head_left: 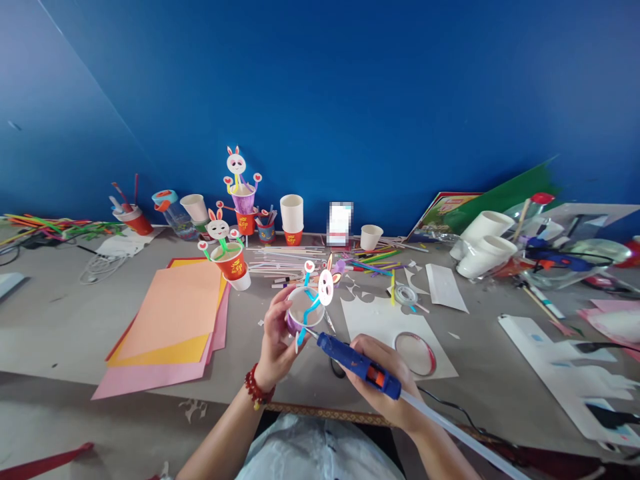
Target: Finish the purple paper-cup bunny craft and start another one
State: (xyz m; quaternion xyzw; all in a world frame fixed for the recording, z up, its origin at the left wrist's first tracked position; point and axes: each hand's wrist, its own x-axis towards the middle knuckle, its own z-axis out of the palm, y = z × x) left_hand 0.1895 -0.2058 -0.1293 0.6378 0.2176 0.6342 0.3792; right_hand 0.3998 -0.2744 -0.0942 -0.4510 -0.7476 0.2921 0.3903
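The rabbit cup (301,308), purple outside with blue strips and a rabbit face, is held up above the surface (55,323), toward the middle of its near edge. The left hand (277,333) pinches the cup's side between thumb and curved fingers. The right hand (383,373) has its fingers wrapped round a blue glue gun (357,363); its nozzle points at a blue strip by the cup's rim, and I cannot tell whether they touch.

To the left, a stack of coloured paper (170,313) reaches toward the near edge, with a bare strip of surface between it and the left hand. On the right, a white sheet (365,327) lies close beside the glue gun, bearing a tape ring (416,353). Bare surface separates that sheet from the power strip (555,387) at the near right corner. A black cord (447,402) runs along the near edge. Beyond the cup, thin sticks (280,260) crowd the way to the far edge, where cups (292,217) stand by the blue wall (320,100).
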